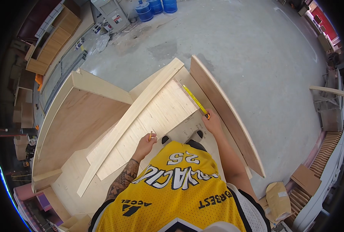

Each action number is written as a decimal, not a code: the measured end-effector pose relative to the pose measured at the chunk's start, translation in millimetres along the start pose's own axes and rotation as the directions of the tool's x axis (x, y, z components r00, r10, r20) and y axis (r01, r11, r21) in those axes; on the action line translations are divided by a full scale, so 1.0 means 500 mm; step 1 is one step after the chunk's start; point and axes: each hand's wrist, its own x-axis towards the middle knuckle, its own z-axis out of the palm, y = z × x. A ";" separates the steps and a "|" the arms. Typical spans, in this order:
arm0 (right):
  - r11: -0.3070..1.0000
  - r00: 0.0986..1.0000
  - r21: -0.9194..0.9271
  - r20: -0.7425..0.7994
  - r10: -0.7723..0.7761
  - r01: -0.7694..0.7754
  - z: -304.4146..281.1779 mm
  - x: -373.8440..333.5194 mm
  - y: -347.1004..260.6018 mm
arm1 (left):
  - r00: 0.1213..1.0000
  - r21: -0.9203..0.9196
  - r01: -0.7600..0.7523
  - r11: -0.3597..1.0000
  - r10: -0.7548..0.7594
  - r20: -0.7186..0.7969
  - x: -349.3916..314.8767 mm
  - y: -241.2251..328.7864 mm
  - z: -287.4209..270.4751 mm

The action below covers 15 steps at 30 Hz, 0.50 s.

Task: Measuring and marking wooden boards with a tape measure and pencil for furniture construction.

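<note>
In my right hand (pixel 212 123) is a tape measure (pixel 207 115), black and orange. Its yellow blade (pixel 194 99) is drawn out along the right-hand end of a pale plywood panel (pixel 164 113). My left hand (pixel 144 146), closed with the fingers pinched, holds a short orange pencil (pixel 150 135) over the panel's near side. A long pale wooden strip (pixel 129 123) lies diagonally across the panel. Under both is a larger light board (pixel 190 126) with handwritten marks, and my feet in dark-toed socks are on it.
A curved plywood frame (pixel 73 120) stands on edge at the left. Along the right, a long brown-faced board (pixel 226 112) stands on edge close to my right arm. Blue water jugs (pixel 155 7) sit at the back. A paper bag (pixel 278 201) is at the lower right.
</note>
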 end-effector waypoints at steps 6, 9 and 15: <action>1.000 1.000 0.020 0.005 0.018 -0.018 0.001 -0.007 0.001 | 0.995 -0.058 0.004 0.998 -0.010 -0.097 -0.034 -0.002 -0.092; 0.999 0.999 -0.006 -0.002 0.045 -0.045 0.003 -0.011 0.001 | 0.976 0.026 -0.046 0.999 0.051 -0.212 -0.019 -0.033 -0.170; 0.997 0.997 -0.015 -0.010 0.080 -0.080 0.009 -0.025 -0.005 | 0.860 0.273 -0.089 0.958 0.212 -0.464 0.007 -0.129 -0.334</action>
